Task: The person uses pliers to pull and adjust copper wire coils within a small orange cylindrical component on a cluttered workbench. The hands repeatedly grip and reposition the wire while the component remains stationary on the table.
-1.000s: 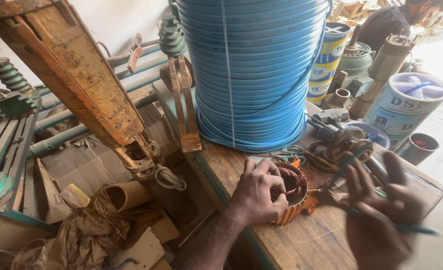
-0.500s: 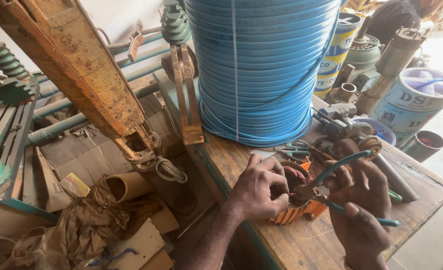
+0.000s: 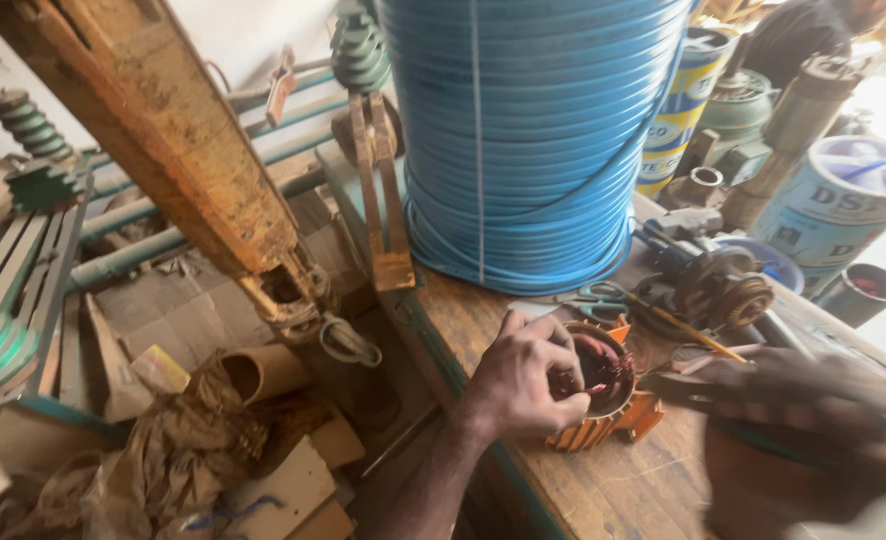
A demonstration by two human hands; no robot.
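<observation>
Wooden workbench (image 3: 603, 490), left hand (image 3: 523, 375) on orange stator (image 3: 603, 400)

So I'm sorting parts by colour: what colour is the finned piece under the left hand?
Orange, seen in the head view: the finned piece beneath the left hand.

orange ribbed metal stator (image 3: 603, 420) under left hand (image 3: 523, 380): matt, copper-wire core | worn wooden counter (image 3: 603, 490) beneath hand: rough, scratched | big blue plastic cable coil (image 3: 533, 130) beyond hand: glossy, smooth
</observation>
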